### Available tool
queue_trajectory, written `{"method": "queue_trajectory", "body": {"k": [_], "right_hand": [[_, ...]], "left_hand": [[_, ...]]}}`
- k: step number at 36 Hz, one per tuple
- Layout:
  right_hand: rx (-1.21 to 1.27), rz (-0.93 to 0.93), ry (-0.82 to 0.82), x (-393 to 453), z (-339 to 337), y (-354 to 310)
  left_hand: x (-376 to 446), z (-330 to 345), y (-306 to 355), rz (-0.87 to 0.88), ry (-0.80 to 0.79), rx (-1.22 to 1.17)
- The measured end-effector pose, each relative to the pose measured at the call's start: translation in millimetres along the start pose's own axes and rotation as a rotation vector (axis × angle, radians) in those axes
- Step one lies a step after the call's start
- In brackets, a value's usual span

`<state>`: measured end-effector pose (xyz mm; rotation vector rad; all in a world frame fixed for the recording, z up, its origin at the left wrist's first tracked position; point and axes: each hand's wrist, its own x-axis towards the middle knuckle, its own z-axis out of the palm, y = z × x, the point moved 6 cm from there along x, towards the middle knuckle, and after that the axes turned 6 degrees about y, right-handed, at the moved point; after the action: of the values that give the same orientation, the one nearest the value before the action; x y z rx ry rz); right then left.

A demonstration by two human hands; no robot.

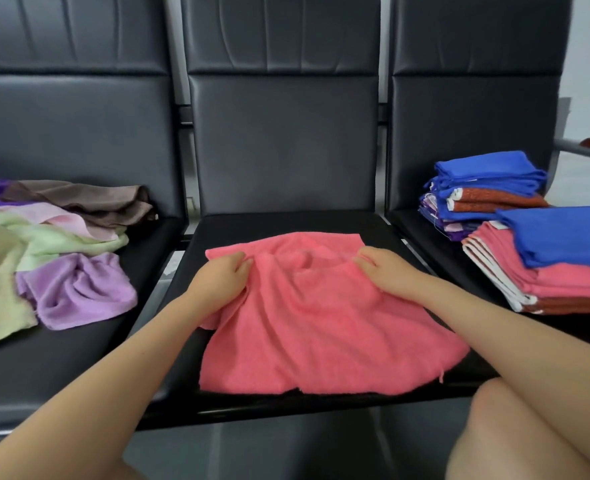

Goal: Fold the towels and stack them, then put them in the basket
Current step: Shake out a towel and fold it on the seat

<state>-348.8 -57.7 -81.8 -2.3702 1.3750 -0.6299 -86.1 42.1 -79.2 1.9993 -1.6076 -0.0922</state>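
Note:
A pink towel lies rumpled on the middle black seat. My left hand pinches its left edge near the far corner. My right hand grips its right edge near the far right corner. On the left seat lies a loose heap of unfolded towels: lilac, pale green, brown. On the right seat stand two piles of folded towels: a near pile of pink with blue on top, and a far pile of blue and orange. No basket is in view.
Three black padded chairs stand in a row with tall backrests. A metal armrest juts out at the far right. My bare knee is at the bottom right, in front of the seat edge.

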Motion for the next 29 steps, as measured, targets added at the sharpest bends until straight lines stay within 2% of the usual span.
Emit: {"method": "queue_trajectory", "body": {"k": [4,6,8,11,14,16,19,22,25,27,29], "right_hand": [[0.081,-0.010,-0.027,-11.5,-9.3,-10.4],[0.213,0.016,0.045,-13.6,-25.3,-11.8],[0.318,0.029,0.160,-11.7,-44.4,-11.4],[0.490,0.046,0.301,-5.8,-60.3,-11.3],[0.570,0.078,0.301,1.8,-61.1,-17.4],[0.559,0.097,0.238,10.2,-58.4,-19.7],[0.450,0.112,0.106,24.6,-54.1,-21.1],[0.340,0.101,0.089,39.7,-57.2,-18.4],[0.395,0.142,0.165,55.3,-62.0,-9.1],[0.445,0.177,0.252,64.8,-62.4,-1.0],[0.440,0.218,0.323,73.7,-56.4,7.1]], "left_hand": [[-5.1,-2.6,5.3,-0.036,-0.156,-0.170],[-0.9,-14.2,1.2,-0.077,-0.103,-0.323],[4.7,-25.7,-4.8,-0.169,-0.068,-0.591],[7.6,-28.6,-14.2,-0.380,-0.123,-1.012],[8.8,-28.8,-12.7,-0.446,-0.127,-1.147],[11.6,-29.5,-7.8,-0.473,-0.086,-1.202],[16.4,-37.3,-11.4,-0.527,0.049,-1.231],[21.3,-43.0,-31.4,-0.610,0.209,-1.154],[25.9,-40.2,-48.2,-0.631,0.310,-1.026],[30.2,-37.0,-49.3,-0.566,0.344,-0.959],[36.5,-34.0,-47.6,-0.478,0.358,-0.786]]}}
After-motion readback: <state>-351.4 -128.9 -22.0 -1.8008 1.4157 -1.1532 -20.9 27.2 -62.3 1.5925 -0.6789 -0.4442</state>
